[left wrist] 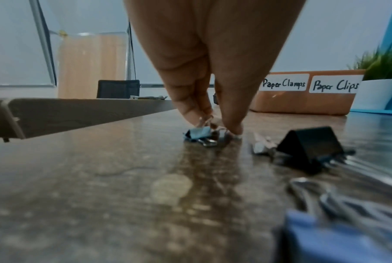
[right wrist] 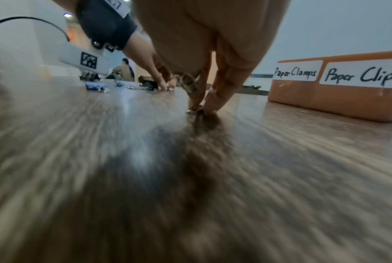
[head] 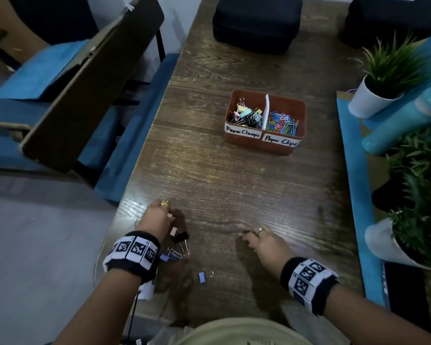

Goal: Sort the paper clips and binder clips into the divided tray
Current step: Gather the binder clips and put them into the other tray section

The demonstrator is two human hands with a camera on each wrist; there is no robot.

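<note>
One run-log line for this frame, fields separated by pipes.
left hand pinches small blue binder clip on table | right hand fingertips on table, item unclear | tray partly filled | loose clips remain

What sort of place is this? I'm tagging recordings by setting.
Probably an office or meeting room: a long wooden table with blue-cushioned chairs along it, potted plants as decoration, and a hand-labelled tray of paper clips and binder clips. Black cases sit at the far end.
</note>
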